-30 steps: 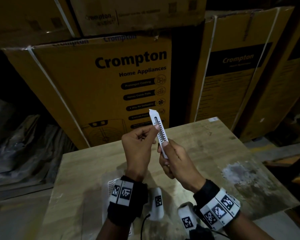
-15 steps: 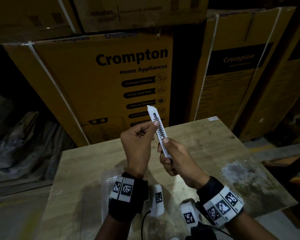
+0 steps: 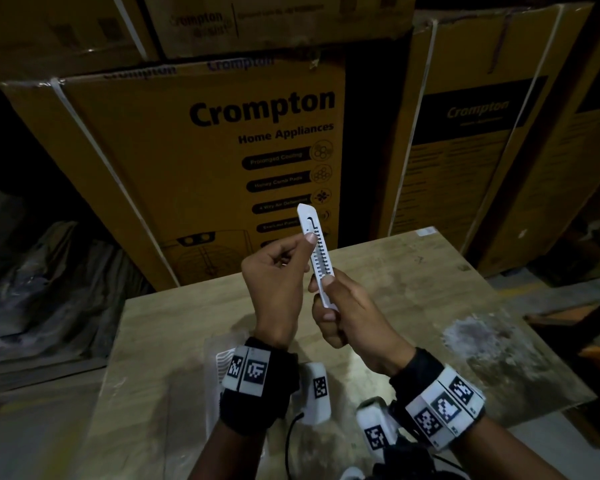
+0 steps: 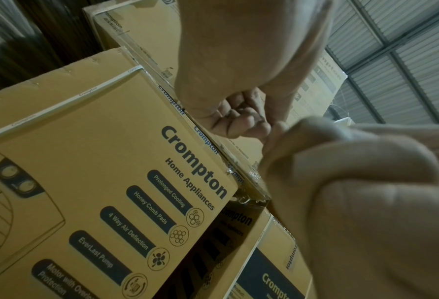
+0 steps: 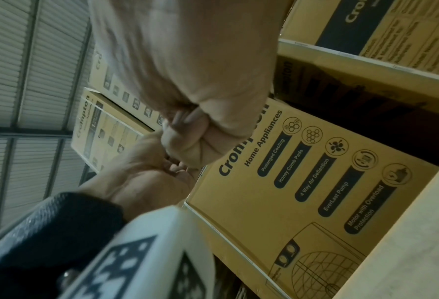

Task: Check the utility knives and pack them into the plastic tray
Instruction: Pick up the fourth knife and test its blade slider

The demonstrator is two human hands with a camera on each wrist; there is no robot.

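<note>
A white utility knife (image 3: 315, 249) stands nearly upright above the table, tip up, its notched slider track facing me. My right hand (image 3: 326, 296) grips its lower half, thumb laid on the track. My left hand (image 3: 302, 251) has curled fingers, and its thumb pinches the knife's left edge near the middle. A ribbed white plastic tray (image 3: 222, 362) lies on the table, mostly hidden under my left wrist. In the wrist views the left hand (image 4: 241, 121) and the right hand (image 5: 187, 141) show as closed fists, and the knife is not clearly seen.
The wooden table (image 3: 413, 282) is stained at the right (image 3: 478, 337). Stacked Crompton cartons (image 3: 222, 161) wall off the far edge, with more cartons at the right (image 3: 482, 161). Grey sacks (image 3: 42, 271) are piled on the left.
The knife's tip has drifted slightly up and to the left. Both hands keep the same hold on it.
</note>
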